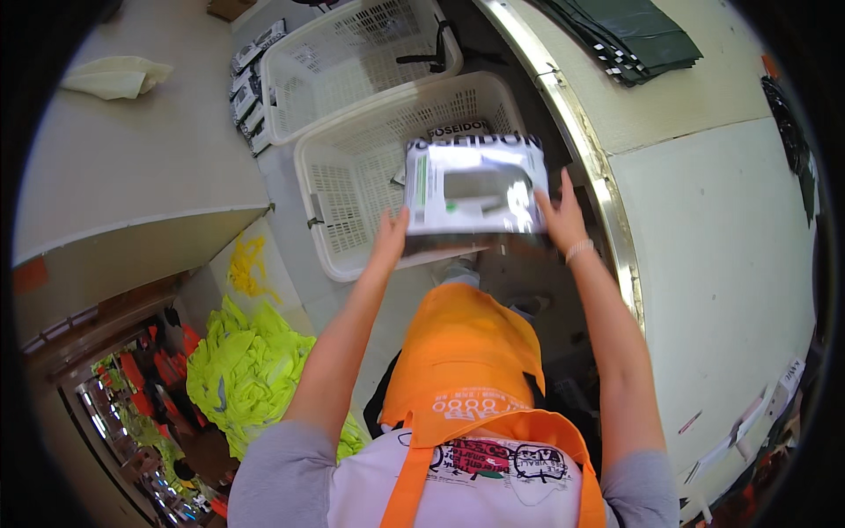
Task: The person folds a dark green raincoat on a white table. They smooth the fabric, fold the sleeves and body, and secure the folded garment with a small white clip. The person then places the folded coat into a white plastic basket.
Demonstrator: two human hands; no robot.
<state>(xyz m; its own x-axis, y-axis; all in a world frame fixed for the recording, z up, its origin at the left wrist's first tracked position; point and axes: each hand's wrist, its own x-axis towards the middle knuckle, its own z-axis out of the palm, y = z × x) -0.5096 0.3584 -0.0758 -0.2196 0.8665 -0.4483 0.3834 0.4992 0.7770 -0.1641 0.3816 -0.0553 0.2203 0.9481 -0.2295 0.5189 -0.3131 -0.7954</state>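
At left lies a heap of yellow-green cloth [251, 370], and next comes a white basket [339, 194], whose open top probably makes its contents easy to reach. The left hand [390, 239] grips the left edge of a shiny white package [477, 187], which is above the basket's near side, and the right hand [565, 218] grips the opposite edge, seemingly because this wide package could bend in one hand. Farther right, dark sheets [635, 40] lie stacked on the surface [704, 255], perhaps to stay flat.

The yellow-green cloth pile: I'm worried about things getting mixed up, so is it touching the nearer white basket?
Apart. The head view shows a strip of grey floor between the cloth pile and the nearer basket.
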